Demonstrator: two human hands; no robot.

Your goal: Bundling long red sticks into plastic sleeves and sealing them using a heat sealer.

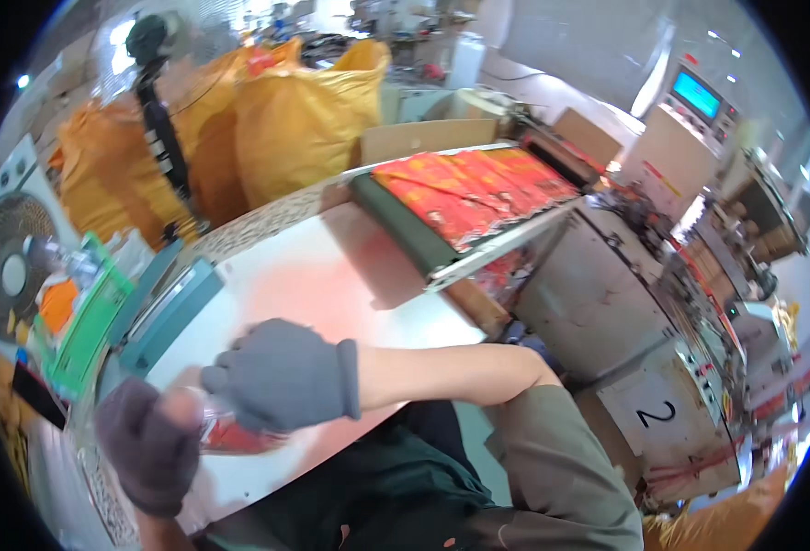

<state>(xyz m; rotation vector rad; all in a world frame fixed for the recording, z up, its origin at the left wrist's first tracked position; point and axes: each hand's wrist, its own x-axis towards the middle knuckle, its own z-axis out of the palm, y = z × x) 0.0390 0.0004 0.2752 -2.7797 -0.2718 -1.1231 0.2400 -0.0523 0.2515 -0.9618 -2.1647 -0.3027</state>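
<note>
My left hand (147, 447), in a dark fingerless glove, is closed at the left end of a red plastic packet (241, 439) with clear film at its edge. From the right, my right hand (281, 376) in a grey glove reaches over the packet, fingers curled down onto it. Motion blur softens both hands, and the right one covers much of the packet. Both hands are just above the near left part of a white tabletop (271, 253).
Red printed film packs (478, 188) lie on a green conveyor belt (396, 225) over the table's far side. At left are a blue-grey device (173, 317), a green basket (92, 335) and a fan (10, 266). Yellow sacks (304, 119) stand behind; a metal cabinet (598, 285) is at right.
</note>
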